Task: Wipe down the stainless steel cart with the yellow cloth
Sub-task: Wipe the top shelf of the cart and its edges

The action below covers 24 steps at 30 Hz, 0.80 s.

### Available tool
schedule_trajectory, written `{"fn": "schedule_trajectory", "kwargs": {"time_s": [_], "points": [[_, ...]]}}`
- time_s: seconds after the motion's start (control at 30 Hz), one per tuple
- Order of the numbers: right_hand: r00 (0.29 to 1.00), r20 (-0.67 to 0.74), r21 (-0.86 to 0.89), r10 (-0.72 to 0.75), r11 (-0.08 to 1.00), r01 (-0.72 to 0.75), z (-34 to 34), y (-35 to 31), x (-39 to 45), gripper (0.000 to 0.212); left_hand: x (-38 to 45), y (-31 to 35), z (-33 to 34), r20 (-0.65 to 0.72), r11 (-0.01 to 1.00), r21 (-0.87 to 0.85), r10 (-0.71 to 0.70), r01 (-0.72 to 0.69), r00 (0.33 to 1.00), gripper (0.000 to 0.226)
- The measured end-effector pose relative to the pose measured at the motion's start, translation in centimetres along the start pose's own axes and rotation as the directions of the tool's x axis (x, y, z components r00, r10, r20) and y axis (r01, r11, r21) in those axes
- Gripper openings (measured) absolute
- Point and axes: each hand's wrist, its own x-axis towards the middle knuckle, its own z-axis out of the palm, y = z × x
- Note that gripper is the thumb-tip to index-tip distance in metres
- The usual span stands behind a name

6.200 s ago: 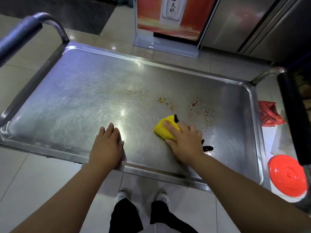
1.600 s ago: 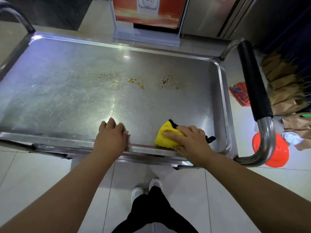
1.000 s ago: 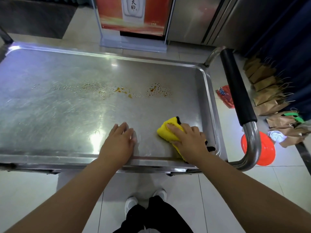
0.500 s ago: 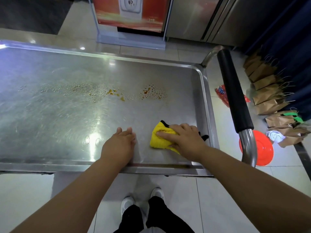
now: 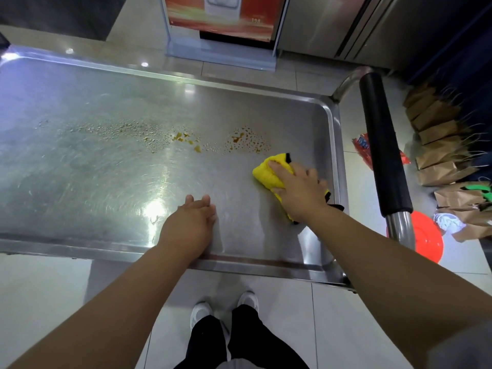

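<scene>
While the right hand (image 5: 300, 190) presses the yellow cloth (image 5: 269, 174) flat against the cart (image 5: 106, 166) top near its right rim, fingers (image 5: 277, 166) spread over it rather than clenched, the wiping looks midway: orange-brown spots (image 5: 239, 141) and pale droplets (image 5: 127, 129) lie just beyond the cloth. Next stroke should push forward and leftward through them. The left hand (image 5: 189, 225) rests released on the steel by the near edge. Around stand tiled floor, a black-gripped handle (image 5: 383, 145), brown paper bags (image 5: 439, 145), and what seems an orange lid (image 5: 426, 235)
</scene>
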Motion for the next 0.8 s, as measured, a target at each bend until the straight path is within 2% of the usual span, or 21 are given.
{"fn": "schedule_trajectory", "kwargs": {"time_s": [0.1,0.2,0.27,0.4,0.47,0.63,0.8], "points": [[0.982,0.034,-0.062,-0.184,0.981,0.186,0.8,-0.3,-1.8,0.054,-0.1,0.3,-0.1,0.007,1.000,-0.014,-0.012,0.012,1.000,0.035],[0.970,0.052,-0.094,-0.238,0.966,0.242,1.0,0.4,-1.8,0.053,-0.2,0.3,-0.1,0.001,1.000,-0.020,-0.014,0.014,1.000,0.035],[0.981,0.048,-0.093,-0.188,0.977,0.191,0.7,0.9,-1.0,0.053,-0.2,0.3,-0.1,0.001,1.000,-0.028,-0.008,0.008,1.000,0.035],[0.993,-0.015,0.017,0.118,0.993,-0.117,0.0,2.4,0.6,0.053,-0.3,0.4,-0.3,-0.015,0.999,-0.033,0.004,-0.004,1.000,0.034],[0.979,-0.018,0.041,0.204,0.978,-0.203,-0.1,2.7,0.7,0.053,-0.6,0.8,-0.7,-0.019,1.000,-0.014,0.011,-0.012,1.000,0.033],[0.984,-0.014,0.043,0.176,0.984,-0.175,0.4,1.6,-1.6,0.060,-1.3,1.7,-1.4,0.000,0.999,0.040,0.008,-0.008,1.000,0.035],[0.998,0.061,0.052,0.021,0.998,-0.024,1.2,0.4,-6.5,0.070,-1.0,1.7,-1.1,0.027,0.996,0.063,-0.061,0.059,0.998,0.032]]}}
